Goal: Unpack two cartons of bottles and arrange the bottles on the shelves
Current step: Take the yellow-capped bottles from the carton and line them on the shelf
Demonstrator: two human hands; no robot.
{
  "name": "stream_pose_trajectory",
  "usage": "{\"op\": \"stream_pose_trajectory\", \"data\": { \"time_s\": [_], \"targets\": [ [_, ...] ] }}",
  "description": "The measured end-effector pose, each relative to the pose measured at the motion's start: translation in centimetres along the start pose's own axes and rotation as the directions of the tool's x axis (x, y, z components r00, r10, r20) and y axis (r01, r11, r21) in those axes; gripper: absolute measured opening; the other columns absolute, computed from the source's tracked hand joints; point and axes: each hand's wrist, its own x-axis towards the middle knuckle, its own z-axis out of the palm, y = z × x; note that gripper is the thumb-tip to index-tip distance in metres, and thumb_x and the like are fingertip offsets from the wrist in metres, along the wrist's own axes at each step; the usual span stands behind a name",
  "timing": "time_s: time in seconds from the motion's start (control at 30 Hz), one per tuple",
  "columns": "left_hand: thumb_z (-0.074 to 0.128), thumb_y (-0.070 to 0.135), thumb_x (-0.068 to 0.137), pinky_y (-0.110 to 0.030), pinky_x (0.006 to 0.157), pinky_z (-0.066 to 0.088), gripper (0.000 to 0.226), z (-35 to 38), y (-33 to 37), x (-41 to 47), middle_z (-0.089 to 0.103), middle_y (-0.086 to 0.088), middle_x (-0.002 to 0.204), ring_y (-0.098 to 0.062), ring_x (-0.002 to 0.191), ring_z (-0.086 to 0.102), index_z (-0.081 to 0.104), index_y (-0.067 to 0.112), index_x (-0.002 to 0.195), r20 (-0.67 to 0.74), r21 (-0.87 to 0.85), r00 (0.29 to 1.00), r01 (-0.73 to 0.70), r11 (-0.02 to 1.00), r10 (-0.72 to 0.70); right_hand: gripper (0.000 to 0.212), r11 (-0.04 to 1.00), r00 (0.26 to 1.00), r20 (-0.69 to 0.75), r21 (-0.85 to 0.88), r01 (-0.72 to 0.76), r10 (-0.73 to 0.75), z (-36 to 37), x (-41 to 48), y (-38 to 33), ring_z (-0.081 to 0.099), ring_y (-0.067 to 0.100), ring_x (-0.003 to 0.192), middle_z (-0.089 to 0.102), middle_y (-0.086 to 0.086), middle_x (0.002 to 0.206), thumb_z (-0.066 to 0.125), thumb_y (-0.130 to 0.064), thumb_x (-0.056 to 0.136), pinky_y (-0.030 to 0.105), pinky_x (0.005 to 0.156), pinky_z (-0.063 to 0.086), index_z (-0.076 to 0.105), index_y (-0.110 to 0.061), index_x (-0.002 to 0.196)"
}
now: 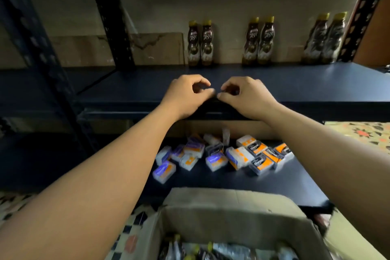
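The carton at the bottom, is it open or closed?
Open. The carton's flaps are folded outward, and bottle tops show inside it.

Bottles (264, 41) stand on shelf (316, 82), carton (232, 217) below.

six brown yellow-capped bottles (264, 41) stand upright in three pairs along the upper shelf's (295, 82) back; open carton (232, 217) below

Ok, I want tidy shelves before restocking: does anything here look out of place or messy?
Yes. The small boxes on the lower shelf lie jumbled at odd angles, unlike the bottles standing in neat pairs at the back of the upper shelf. Both hands are empty, fingertips nearly meeting.
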Motion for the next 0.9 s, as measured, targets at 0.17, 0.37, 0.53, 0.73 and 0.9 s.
{"op": "stream_pose_trajectory", "data": {
  "time_s": [0.17,0.37,0.53,0.73,0.9],
  "targets": [
    [0.073,0.036,0.089,-0.031,0.085,0.055,0.017,0.8,-0.2,-7.4,0.073,0.010,0.091,-0.006,0.085,0.067,0.075,0.024,0.101,-0.023,-0.040,0.999,-0.035,0.999,0.034,0.025,0.990,0.985,-0.104,-0.009,0.137,-0.138,0.6,-7.0,-0.2,0.062,0.017,0.119,0.072,-0.004,0.114,0.070,-0.040,0.089,0.036,0.103,0.045,0.073,-0.022,0.106],
    [0.075,0.046,0.087,-0.047,0.085,0.059,0.036,2.8,-3.0,-14.1,0.074,0.003,0.099,-0.019,0.083,0.073,0.068,0.028,0.117,0.518,0.065,0.831,0.197,0.978,-0.201,0.026,0.999,0.929,0.368,0.000,-0.045,0.042,1.5,-12.6,0.3,0.068,0.016,0.092,0.074,-0.003,0.096,0.074,-0.043,0.089,0.025,0.084,0.051,0.074,-0.024,0.106],
    [0.071,0.056,0.086,-0.036,0.084,0.059,0.056,5.2,-4.4,-17.5,0.068,0.010,0.112,-0.009,0.087,0.072,0.058,0.030,0.135,0.748,0.312,0.555,0.193,0.930,-0.366,0.035,0.974,0.591,0.790,-0.034,-0.223,0.163,4.7,-16.3,2.0,0.073,0.018,0.084,0.077,0.008,0.095,0.074,-0.038,0.091,0.023,0.067,0.056,0.064,-0.021,0.120],
    [0.068,0.048,0.090,-0.033,0.085,0.052,0.050,10.3,-8.6,-21.9,0.070,0.005,0.102,-0.016,0.092,0.067,0.060,0.024,0.133,0.752,0.377,0.538,0.122,0.918,-0.381,0.029,0.947,0.604,0.774,0.019,-0.322,0.190,11.1,-20.7,6.0,0.072,0.012,0.074,0.074,0.004,0.091,0.072,-0.039,0.093,0.030,0.073,0.057,0.065,-0.021,0.115],
    [0.072,0.042,0.089,-0.027,0.087,0.047,0.052,14.2,-14.1,-26.4,0.064,0.001,0.127,-0.015,0.103,0.061,0.058,0.021,0.135,0.784,0.401,0.431,0.199,0.894,-0.447,0.026,0.892,0.633,0.734,0.082,-0.445,0.248,15.8,-25.3,9.2,0.067,0.020,0.079,0.069,-0.001,0.086,0.076,-0.032,0.091,0.036,0.082,0.055,0.066,-0.020,0.112]
  ]
}}
